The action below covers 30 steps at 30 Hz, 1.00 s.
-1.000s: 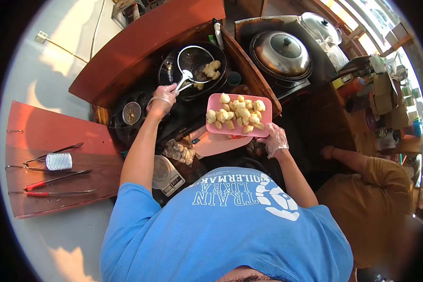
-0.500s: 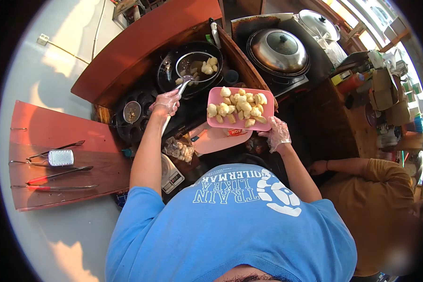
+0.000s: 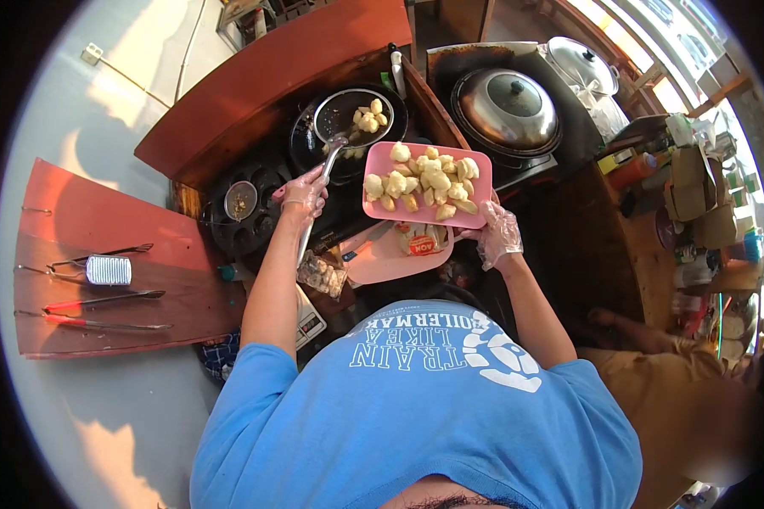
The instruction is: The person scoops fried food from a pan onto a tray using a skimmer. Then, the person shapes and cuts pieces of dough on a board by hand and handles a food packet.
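Observation:
In a clear plastic glove, my left hand (image 3: 306, 194) is closed around the long handle of a metal skimmer (image 3: 331, 155). Several pale yellow fried pieces (image 3: 369, 117) lie in the skimmer's mesh bowl, which is over a dark wok (image 3: 302, 146). My right hand (image 3: 499, 236), gloved too, grips the lower right corner of a pink tray (image 3: 371, 214). More pale golden chunks (image 3: 433, 180) are heaped on that tray, which is held beside the wok. Below the tray are a pink cutting board (image 3: 382, 267) and a red-and-white packet (image 3: 422, 241).
A lidded pan (image 3: 505, 110) sits on a stove at the right. Left of the wok is a dark moulded pan (image 3: 261, 222) with a small strainer (image 3: 241, 200). A knife (image 3: 397, 69) stands at the wooden divider. Another person (image 3: 654, 399) is at the right.
The skimmer has come up out of the wok with the fried pieces in it. The pink tray has shifted slightly left and up. The other person's arm has moved.

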### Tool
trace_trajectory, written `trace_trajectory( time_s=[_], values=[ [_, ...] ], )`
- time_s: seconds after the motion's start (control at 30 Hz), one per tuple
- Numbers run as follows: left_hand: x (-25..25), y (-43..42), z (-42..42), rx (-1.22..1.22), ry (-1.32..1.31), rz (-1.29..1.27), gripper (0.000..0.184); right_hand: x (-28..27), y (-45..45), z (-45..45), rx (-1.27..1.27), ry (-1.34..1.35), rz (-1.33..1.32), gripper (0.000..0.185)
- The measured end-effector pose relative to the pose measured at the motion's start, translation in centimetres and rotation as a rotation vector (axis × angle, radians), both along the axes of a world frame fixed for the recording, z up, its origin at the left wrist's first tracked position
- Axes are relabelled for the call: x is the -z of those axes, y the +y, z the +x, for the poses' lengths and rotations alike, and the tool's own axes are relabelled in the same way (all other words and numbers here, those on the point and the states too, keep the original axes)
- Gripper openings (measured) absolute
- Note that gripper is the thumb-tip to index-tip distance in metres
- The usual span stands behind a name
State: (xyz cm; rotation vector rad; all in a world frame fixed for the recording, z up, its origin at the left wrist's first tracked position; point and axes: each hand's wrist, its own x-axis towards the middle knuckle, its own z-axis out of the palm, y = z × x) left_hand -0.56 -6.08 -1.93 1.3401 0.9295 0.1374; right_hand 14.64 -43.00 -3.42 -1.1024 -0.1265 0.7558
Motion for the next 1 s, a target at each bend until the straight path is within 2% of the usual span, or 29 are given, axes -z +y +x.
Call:
trace_trajectory(
  time_s=[0.2, 0.3, 0.47, 0.6, 0.67, 0.73, 0.8, 0.87, 0.93, 1.0],
  values=[
    [0.1, 0.0, -0.8, -0.037, -0.066, -0.04, 0.056, -0.6, 1.0, 0.6, -0.011, 0.013, -0.049, 0.038],
    [-0.4, 0.1, -0.7, -0.062, -0.083, -0.041, 0.05, -0.4, 0.8, 1.2, -0.015, 0.015, -0.021, 0.043],
    [-3.5, 0.7, -0.5, -0.139, -0.137, 0.093, 0.045, -0.2, 0.6, 1.3, -0.029, 0.025, 0.0, 0.05],
    [-4.9, 2.5, -0.6, -0.155, -0.075, 0.192, 0.046, 0.5, 0.1, 1.5, -0.044, 0.023, -0.016, 0.051],
    [-4.7, 3.3, -0.7, -0.166, -0.041, 0.237, 0.046, 0.9, 0.0, 1.5, -0.035, 0.039, -0.036, 0.05],
    [-4.9, 4.3, -1.0, -0.13, 0.105, 0.342, 0.044, 1.2, -0.2, 1.5, -0.022, 0.054, -0.056, 0.048],
    [-2.4, 6.5, -0.7, -0.215, 0.045, 0.324, 0.041, 1.4, -0.5, 1.5, -0.02, 0.091, -0.075, 0.043],
    [-3.0, 6.3, -0.8, -0.258, 0.087, 0.481, 0.039, 0.7, -0.6, 1.0, 0.002, 0.096, -0.085, 0.042],
    [-3.7, 6.0, -0.8, -0.224, 0.112, 0.515, 0.032, 0.5, -0.9, 0.8, 0.024, 0.1, -0.095, 0.04],
    [-4.0, 6.0, -0.7, 0.02, 0.416, 0.909, 0.026, 1.2, -1.3, 0.9, -0.001, 0.143, -0.111, 0.039]
  ],
)
